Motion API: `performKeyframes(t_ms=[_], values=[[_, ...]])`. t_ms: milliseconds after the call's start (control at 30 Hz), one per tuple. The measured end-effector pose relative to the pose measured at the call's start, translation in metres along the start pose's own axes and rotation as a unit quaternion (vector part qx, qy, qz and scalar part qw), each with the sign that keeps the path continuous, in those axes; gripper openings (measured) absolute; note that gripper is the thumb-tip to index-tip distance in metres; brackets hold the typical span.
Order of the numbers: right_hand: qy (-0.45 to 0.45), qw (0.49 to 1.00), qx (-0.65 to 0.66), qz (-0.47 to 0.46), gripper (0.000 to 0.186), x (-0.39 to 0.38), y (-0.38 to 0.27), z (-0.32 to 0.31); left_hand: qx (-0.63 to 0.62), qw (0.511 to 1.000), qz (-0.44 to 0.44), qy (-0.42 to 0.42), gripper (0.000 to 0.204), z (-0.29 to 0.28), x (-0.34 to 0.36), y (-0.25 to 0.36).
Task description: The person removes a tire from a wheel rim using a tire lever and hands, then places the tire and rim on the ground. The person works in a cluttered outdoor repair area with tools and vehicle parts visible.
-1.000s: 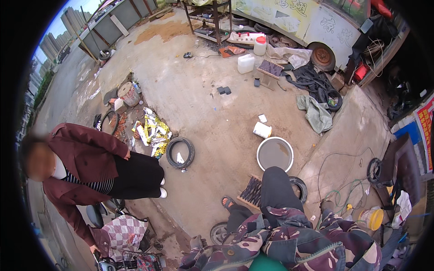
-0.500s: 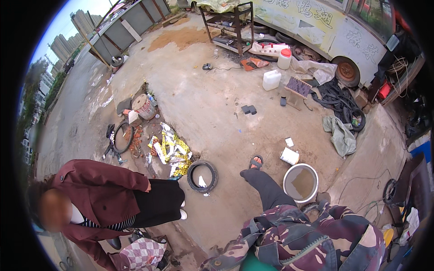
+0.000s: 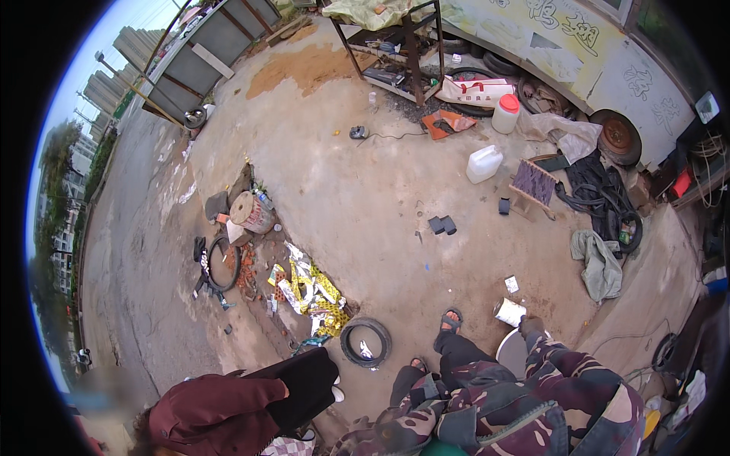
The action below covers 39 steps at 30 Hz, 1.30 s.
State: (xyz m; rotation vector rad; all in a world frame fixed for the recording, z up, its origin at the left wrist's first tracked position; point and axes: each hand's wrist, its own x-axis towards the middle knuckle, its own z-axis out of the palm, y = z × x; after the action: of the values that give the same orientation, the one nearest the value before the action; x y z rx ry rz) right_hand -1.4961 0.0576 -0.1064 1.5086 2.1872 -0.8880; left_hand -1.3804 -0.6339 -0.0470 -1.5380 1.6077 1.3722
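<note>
My right hand, in a camouflage sleeve, reaches past the white bucket to a small white can on the ground. Its fingers seem closed on the near end of the can, though they show small and dark. The can is tilted and has a printed label. My forearm covers much of the bucket. My left hand is out of sight; only its camouflage sleeve shows at the lower edge.
A person in a maroon jacket is at my left. A black tyre lies near my feet, with yellow-and-white wrapping beyond. Farther off are a white jug, a red-lidded container, a small stool and a metal rack.
My right hand has moved from beside the bucket forward to the white can, whose tilt has changed. The view has shifted, and the person in maroon sits lower in it.
</note>
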Motion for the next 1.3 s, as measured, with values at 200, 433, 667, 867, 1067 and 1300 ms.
performKeyframes(t_ms=[200,433,667,867,1067,1300], values=[[-0.019,0.986,0.157,0.051,0.038,0.037,-0.072,0.003,0.024,0.999,0.016,-0.025,0.036,0.028,0.048,0.107],[-0.014,0.988,0.144,0.046,0.039,0.058,-0.148,0.018,0.084,0.993,0.057,-0.065,0.037,0.043,0.162,0.245],[0.046,0.963,0.218,0.152,0.033,-0.024,-0.274,0.033,0.109,0.980,0.148,-0.072,0.039,0.033,0.227,0.500],[0.038,0.994,-0.101,0.006,0.040,0.003,-0.254,0.085,0.018,0.967,0.234,-0.096,0.027,0.135,0.213,0.804],[-0.023,0.991,-0.055,0.119,0.041,0.048,-0.324,0.141,0.144,0.918,0.324,-0.180,0.033,0.233,0.163,0.906],[-0.005,0.958,0.248,0.140,0.030,0.095,-0.579,0.120,0.217,0.966,0.119,-0.070,0.031,0.137,0.199,0.865]])
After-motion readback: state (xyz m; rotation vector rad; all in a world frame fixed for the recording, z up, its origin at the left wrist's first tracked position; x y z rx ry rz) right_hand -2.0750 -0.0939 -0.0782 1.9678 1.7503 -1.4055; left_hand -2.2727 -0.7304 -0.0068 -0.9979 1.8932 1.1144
